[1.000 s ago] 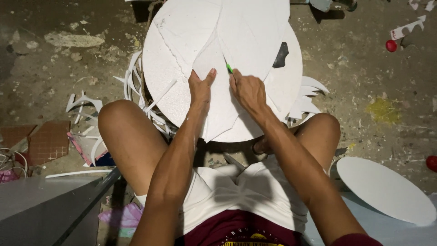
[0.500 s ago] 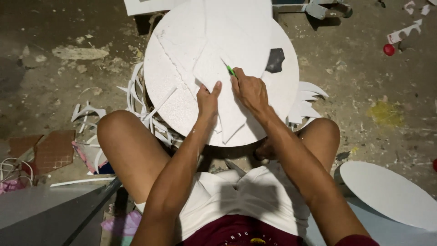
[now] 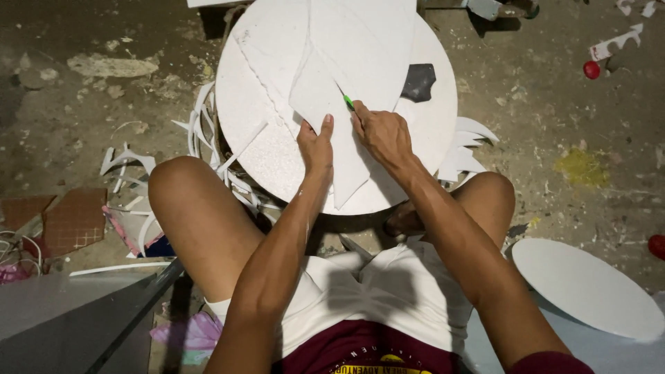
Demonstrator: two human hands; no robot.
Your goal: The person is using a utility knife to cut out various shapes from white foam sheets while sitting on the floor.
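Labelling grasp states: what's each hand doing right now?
Left hand: open, pressed flat on the white foam piece.
Right hand: closed around a green cutter.

Both arms reach forward between the bent, spread knees. The left hand [image 3: 316, 147] lies flat, palm down, fingers together and pointing away. The right hand [image 3: 379, 133] is curled into a fist just beside it, wrist slightly bent.

white oval disc [image 3: 585, 285], red caps [image 3: 591, 69], brown tile pieces [image 3: 75, 220], white offcut strips [image 3: 125, 158]
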